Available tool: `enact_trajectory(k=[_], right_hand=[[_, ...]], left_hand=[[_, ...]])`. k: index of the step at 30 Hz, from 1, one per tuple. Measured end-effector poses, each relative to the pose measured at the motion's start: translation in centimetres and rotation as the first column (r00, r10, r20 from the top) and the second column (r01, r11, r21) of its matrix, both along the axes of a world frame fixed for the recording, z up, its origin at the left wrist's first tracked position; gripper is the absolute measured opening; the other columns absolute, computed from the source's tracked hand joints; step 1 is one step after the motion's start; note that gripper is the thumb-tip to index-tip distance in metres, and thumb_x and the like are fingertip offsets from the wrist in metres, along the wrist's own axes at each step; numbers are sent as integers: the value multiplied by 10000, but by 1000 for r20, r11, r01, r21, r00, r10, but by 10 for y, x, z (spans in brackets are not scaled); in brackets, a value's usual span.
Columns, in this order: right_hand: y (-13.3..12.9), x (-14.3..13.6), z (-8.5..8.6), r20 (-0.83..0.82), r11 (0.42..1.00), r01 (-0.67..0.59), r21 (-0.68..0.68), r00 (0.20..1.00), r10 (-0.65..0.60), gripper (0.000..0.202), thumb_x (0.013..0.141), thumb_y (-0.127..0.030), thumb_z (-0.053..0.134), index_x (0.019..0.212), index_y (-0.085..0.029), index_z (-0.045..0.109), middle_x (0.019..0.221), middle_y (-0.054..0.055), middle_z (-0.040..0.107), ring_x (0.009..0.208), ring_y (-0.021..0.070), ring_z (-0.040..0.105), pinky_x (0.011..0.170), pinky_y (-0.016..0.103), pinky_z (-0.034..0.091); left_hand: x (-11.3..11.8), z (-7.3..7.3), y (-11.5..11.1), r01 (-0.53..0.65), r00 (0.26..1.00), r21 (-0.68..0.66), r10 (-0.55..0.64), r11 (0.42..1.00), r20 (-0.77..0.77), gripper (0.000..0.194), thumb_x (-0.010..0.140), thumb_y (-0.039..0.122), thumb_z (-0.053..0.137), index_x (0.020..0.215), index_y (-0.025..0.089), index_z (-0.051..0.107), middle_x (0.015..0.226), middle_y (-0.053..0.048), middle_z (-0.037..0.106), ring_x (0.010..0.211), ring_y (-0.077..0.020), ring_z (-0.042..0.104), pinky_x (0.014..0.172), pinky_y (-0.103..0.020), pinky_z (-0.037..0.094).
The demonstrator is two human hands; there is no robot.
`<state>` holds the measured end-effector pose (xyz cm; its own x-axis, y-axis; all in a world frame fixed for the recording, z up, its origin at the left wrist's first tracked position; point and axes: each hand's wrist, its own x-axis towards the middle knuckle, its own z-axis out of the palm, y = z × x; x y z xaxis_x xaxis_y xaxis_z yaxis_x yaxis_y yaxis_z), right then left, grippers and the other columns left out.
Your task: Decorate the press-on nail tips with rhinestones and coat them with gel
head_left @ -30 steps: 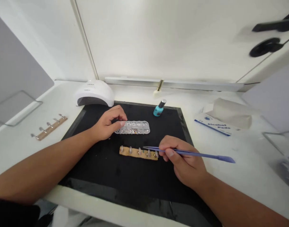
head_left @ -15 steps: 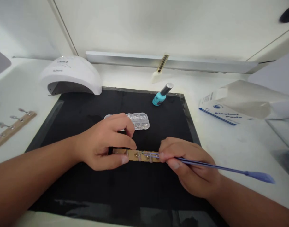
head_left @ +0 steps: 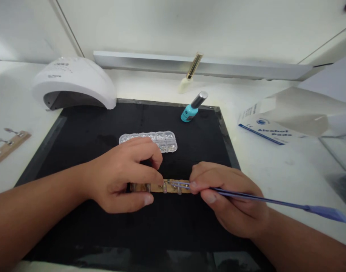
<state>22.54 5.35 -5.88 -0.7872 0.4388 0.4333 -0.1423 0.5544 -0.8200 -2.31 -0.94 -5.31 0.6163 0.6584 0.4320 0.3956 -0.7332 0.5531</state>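
A narrow wooden strip with several clips and small nail tips lies on the black mat. My left hand straddles its left part, thumb along the near edge and index finger at the far edge, steadying it. Between the thumb and fingers of my right hand is a pair of blue-purple tweezers, their wide end pointing right. The tweezer tips reach left over the strip, close to a glittery nail tip. Whether the tips pinch anything is too small to tell. Beyond my left hand, a clear compartment case holds tiny sparkling pieces.
A teal polish bottle stands on the black mat, with a pale gold-capped bottle behind. A white nail lamp is back left. Another wooden strip with clips lies left; an alcohol pads box is right.
The view has shifted slightly, showing more of the compartment case. My left thumb has eased off the strip's top towards its near edge. The tweezers stay over the strip.
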Motion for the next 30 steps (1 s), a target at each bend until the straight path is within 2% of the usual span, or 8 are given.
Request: enact_trajectory(k=[6, 16, 21, 30], right_hand=[[0, -2, 3, 15, 1000, 4, 18, 1000, -4, 197, 903, -69, 501, 974, -225, 598, 741, 2, 576, 645, 118, 563, 569, 256, 477], [0, -1, 2, 22, 1000, 6, 29, 1000, -7, 167, 916, -84, 500, 944, -223, 589, 731, 1, 580, 632, 119, 558, 568, 256, 481], [0, -3, 0, -38, 1000, 6, 29, 999, -5, 143, 902, -86, 511, 933, -190, 604, 718, 8, 585, 623, 115, 557, 555, 252, 473], [1, -4, 2, -29, 999, 2, 35, 1000, -1, 162, 889, -68, 510, 944, -190, 601, 731, 4, 585, 637, 106, 558, 566, 244, 476]], left_hand=[[1, -2, -1, -16, 1000, -5, 16, 1000, 23, 154, 844, 261, 573, 962, 197, 650, 939, -81, 569, 805, -202, 548, 751, -387, 464], [1, -3, -1, -6, 1000, -28, 6, 1000, 10, 166, 848, 267, 576, 971, 189, 656, 943, -66, 564, 806, -188, 539, 762, -368, 439], [2, -3, 1, 16, 1000, -18, -16, 1000, 19, 168, 842, 253, 577, 959, 166, 660, 949, -80, 563, 826, -198, 533, 778, -391, 408], [1, -2, 0, 2, 1000, -5, -2, 1000, 6, 202, 847, 259, 572, 1004, 176, 667, 953, -76, 568, 836, -203, 519, 819, -413, 376]])
